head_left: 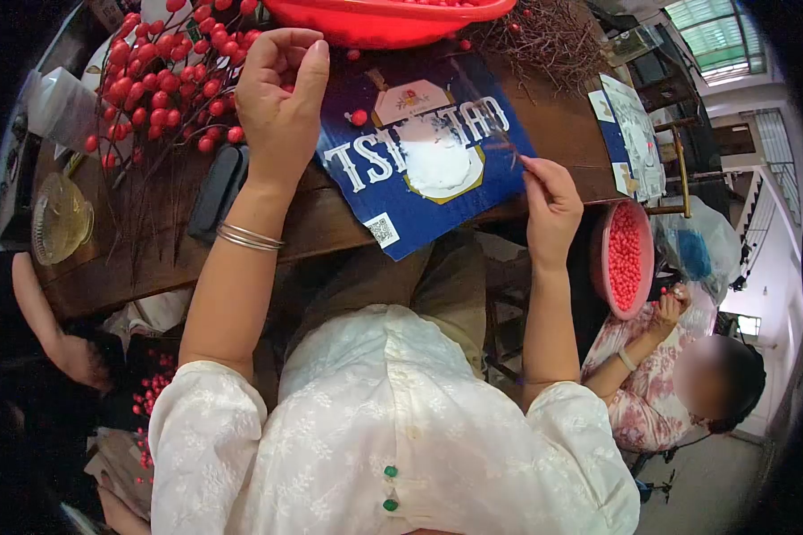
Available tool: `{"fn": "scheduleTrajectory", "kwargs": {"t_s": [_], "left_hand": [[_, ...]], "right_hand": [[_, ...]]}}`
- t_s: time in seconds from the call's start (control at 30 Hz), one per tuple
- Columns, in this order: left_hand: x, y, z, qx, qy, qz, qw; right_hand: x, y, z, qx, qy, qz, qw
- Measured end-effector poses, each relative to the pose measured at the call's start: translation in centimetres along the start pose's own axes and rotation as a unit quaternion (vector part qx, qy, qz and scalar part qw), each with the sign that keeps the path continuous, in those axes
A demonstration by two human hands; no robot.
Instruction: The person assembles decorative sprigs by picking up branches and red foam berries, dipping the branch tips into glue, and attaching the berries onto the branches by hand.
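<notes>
1. Your right hand (554, 209) pinches a twig (512, 157) over the blue sheet (428, 220), near white paste (442, 171); dipping low could smear it.
2. Your left hand (281, 111) hangs apart, half-curled beside berries (159, 100); its grip can't be told.
3. A nudge could roll the sheet's loose berry (359, 117).

We are pinching a thin brown stem (512, 155) with our right hand (553, 212) over a blue sheet's (451, 218) edge. We are holding our left hand (281, 111) half-curled near red berries (159, 98) and seeing a person (647, 392) beside a pink basin (604, 276).
</notes>
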State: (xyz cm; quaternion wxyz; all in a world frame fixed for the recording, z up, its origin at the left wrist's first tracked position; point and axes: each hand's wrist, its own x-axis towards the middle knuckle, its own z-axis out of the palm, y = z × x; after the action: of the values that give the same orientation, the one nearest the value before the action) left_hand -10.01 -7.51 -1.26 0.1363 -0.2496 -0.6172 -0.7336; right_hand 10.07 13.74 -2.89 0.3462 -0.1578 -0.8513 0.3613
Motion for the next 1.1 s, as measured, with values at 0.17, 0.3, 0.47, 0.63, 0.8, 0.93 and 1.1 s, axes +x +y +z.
{"fn": "scheduleTrajectory", "kwargs": {"t_s": [0.17,0.3,0.47,0.63,0.8,0.93,1.1], "left_hand": [[0.1,0.0,0.0,-0.016,-0.003,-0.008,1.0],[0.1,0.0,0.0,-0.008,-0.004,-0.012,1.0],[0.0,-0.1,0.0,0.001,-0.004,-0.014,1.0],[-0.1,0.0,-0.1,-0.012,-0.004,-0.022,1.0],[0.2,-0.1,0.0,-0.009,-0.003,-0.026,1.0],[0.0,0.2,-0.1,0.001,-0.005,-0.03,1.0],[0.0,0.4,0.0,0.004,-0.004,-0.034,0.999]], "right_hand": [[-0.2,0.3,-1.1,-0.129,0.008,-0.077,0.989],[-0.2,0.0,-1.8,-0.153,-0.001,-0.106,0.983],[-0.1,0.1,-2.5,-0.187,-0.006,-0.135,0.973],[0.4,-0.1,-3.4,-0.247,-0.01,-0.174,0.953],[1.1,-0.3,-4.0,-0.293,-0.016,-0.194,0.936],[0.9,-0.4,-4.1,-0.312,-0.028,-0.206,0.927],[1.1,-0.3,-4.2,-0.334,-0.038,-0.221,0.915]]}}
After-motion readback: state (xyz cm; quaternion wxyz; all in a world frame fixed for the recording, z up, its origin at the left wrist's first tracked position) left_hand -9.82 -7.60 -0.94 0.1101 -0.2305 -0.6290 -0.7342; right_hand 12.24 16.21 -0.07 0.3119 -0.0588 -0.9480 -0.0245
